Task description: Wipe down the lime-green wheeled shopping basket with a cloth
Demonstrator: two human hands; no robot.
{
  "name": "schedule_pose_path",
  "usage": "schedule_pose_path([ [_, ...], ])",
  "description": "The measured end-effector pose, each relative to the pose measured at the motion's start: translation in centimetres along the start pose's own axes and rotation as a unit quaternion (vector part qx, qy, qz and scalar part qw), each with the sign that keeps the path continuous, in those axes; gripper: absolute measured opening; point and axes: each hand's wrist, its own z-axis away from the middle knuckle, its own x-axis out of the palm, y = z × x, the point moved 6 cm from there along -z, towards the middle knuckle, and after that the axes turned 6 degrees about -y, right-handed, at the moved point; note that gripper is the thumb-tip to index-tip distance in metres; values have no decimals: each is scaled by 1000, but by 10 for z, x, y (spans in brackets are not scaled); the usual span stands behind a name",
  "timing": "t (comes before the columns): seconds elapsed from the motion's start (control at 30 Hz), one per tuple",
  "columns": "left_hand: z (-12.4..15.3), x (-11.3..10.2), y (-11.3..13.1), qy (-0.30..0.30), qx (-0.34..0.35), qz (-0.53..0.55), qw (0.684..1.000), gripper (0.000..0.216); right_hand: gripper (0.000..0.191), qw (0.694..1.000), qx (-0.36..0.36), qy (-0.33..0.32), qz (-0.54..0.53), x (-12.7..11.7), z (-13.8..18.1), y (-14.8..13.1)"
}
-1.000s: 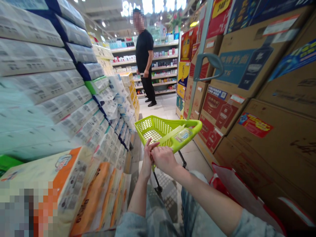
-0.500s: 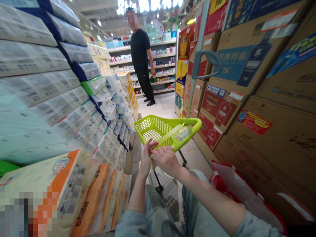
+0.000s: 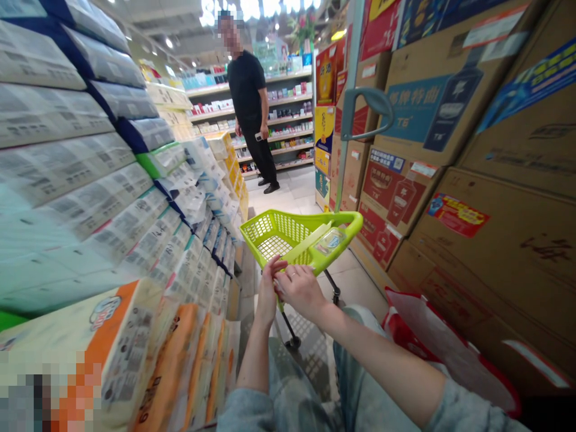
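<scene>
Head view. Item: green wheeled basket (image 3: 270, 227), standing in the aisle between tissue packs (image 3: 135, 216) and cartons (image 3: 495, 180). Left hand (image 3: 267, 291) and right hand (image 3: 302, 292) meet at its near rim, fingers curled and touching each other. Whether they grip anything cannot be told. The basket looks light and apt to roll, so a firm hold on the rim suits it.

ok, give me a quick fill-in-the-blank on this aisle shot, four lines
1. The left hand and right hand meet by the near rim of the ____ basket.
2. Cardboard boxes line the ____ side of the aisle.
3. Wrapped packs are stacked on the ____ side.
4. The person at the aisle's end wears a ____ top.

Missing words: green; right; left; black.
</scene>
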Motion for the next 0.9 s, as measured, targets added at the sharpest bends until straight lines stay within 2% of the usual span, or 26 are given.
schedule_pose_path([
  [0.17, 2, -2, 2, 11, 19, -10, 1000, 48, 20, 998, -29, -44, -35, 1, -13, 1],
  [0.3, -1, 2, -4, -28, 6, 10, 1000, 50, 22, 995, -53, -40, -72, -6, -12, 9],
  [0.4, -5, 6, -6, -51, 33, -15, 998, 50, 22, 994, -53, -40, -87, -13, -6, 20],
  [0.53, -9, 15, -6, -61, 105, -106, 987, 48, 21, 992, -52, -38, -112, -20, 4, 40],
  [0.67, -7, 41, -6, -94, 169, -243, 951, 38, 22, 986, -34, -71, -145, -23, 8, 66],
  [0.8, -1, 62, -7, -74, 202, -316, 924, 33, 30, 978, 27, -134, -161, -26, 8, 89],
  [0.9, 3, 69, -7, -60, 213, -347, 912, 32, 31, 974, 49, -150, -162, -29, 10, 98],
])
